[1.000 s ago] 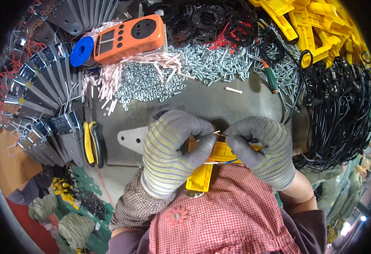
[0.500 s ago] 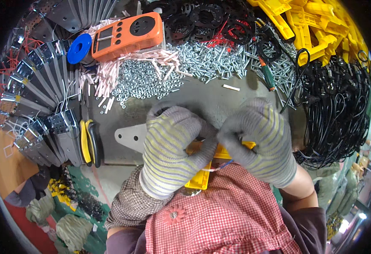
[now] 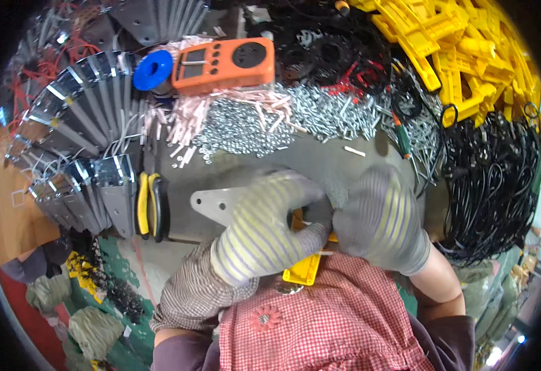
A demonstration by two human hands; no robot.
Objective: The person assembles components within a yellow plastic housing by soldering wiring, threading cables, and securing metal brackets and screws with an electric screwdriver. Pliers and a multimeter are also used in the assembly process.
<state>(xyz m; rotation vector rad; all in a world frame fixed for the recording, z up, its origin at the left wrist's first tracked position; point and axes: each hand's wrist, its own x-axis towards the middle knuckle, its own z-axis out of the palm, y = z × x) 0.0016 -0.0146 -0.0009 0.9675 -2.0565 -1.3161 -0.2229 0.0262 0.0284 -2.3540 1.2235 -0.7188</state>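
Both my hands wear grey gloves with yellow stripes and meet over the front of the bench. My left hand [image 3: 270,226] is closed, thumb and fingers curled round a yellow plastic part [image 3: 302,270], which shows below the thumb and inside the curl. Close against its fingertips is my right hand [image 3: 381,222], closed and motion-blurred; whatever its fingers pinch is hidden. A short bit of pale wire [image 3: 326,253] shows at the yellow part. From beneath my left hand a flat grey metal plate [image 3: 211,203] with holes sticks out to the left.
Yellow-and-black-handled pliers [image 3: 148,207] lie left, beside stacked metal plates [image 3: 119,204]. Behind are nuts [image 3: 236,130], screws [image 3: 338,111], pale sleeves [image 3: 190,127], an orange meter [image 3: 224,65] and a blue spool [image 3: 153,70]. To the right are black cords [image 3: 490,191] and yellow parts [image 3: 462,55].
The whole view has shifted, so the bench sits lower and farther right. My right hand has turned and drawn closer to the left. The coloured wire between them is now mostly hidden.
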